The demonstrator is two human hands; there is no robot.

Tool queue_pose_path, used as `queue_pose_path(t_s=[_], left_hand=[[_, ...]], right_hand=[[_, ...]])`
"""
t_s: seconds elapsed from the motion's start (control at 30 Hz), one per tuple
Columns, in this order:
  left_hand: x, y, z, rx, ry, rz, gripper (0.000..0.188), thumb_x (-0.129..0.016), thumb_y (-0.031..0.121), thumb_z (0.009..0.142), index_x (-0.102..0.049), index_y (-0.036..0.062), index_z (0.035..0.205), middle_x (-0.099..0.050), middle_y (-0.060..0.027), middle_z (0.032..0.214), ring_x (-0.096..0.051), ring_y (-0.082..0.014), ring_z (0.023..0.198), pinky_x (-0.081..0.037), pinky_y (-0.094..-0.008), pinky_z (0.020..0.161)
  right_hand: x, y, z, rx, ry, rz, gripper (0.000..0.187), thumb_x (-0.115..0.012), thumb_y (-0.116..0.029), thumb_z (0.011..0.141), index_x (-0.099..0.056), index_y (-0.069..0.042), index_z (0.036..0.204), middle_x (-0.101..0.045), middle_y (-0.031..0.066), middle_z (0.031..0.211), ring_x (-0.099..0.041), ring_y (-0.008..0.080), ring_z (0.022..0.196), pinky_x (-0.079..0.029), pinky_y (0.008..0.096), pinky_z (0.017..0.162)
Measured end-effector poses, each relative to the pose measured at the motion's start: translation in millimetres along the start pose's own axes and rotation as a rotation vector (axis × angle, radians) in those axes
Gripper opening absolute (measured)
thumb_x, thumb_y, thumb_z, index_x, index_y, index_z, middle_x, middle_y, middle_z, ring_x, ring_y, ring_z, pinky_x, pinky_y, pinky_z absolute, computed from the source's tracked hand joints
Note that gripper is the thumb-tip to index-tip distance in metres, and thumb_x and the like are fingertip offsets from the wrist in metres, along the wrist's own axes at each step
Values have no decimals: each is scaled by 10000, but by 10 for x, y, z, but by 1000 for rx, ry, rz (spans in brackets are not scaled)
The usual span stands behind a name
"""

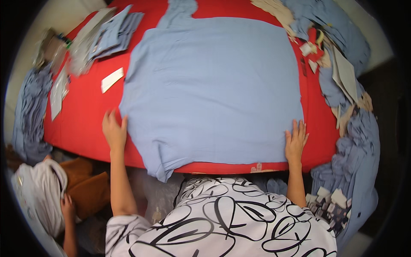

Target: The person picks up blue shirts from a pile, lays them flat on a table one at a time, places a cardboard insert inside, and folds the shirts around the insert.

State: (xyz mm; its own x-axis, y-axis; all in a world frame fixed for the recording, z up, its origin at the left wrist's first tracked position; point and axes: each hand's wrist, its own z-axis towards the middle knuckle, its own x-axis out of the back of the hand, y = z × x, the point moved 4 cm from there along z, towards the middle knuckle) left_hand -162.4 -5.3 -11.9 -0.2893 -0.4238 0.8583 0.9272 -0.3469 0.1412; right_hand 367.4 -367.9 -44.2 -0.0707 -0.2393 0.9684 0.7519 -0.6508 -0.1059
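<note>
A large light-blue garment (212, 85) lies spread flat on a red table (83, 124). One sleeve hangs over the near edge at the lower left, and another part reaches toward the far edge. My left hand (114, 129) rests flat on the table against the garment's left edge. My right hand (296, 140) lies flat, fingers together, on the garment's lower right corner. Neither hand grips anything.
Folded blue garments in clear bags (102, 36) and a white card (112, 79) lie at the far left. Heaps of blue cloth (357, 141), papers and tags crowd the right side. More blue fabric (30, 111) hangs at the left. Another person's hand (67, 206) is at the lower left.
</note>
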Motion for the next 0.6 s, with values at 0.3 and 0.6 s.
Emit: queue_pose_path(t_s=[0.3,0.6], left_hand=[[571,784,-1119,435,-489,-741,424,-641,192,907,-512,-63,1219,-579,-198,1209,-557,-266,1098,-415,-360,964],[790,613,-839,352,-851,-67,389,-605,173,934,-513,-16,1260,-527,-215,1291,-516,-322,1176,-399,-386,1005]], right_hand=[[324,417,-793,-405,-28,173,384,-723,-283,816,-562,-29,1055,-556,168,980,-525,367,970,-425,443,843],[578,268,-857,-527,-56,149,412,-685,-108,815,-535,-71,1197,-519,189,1305,-508,375,1172,-422,477,914]])
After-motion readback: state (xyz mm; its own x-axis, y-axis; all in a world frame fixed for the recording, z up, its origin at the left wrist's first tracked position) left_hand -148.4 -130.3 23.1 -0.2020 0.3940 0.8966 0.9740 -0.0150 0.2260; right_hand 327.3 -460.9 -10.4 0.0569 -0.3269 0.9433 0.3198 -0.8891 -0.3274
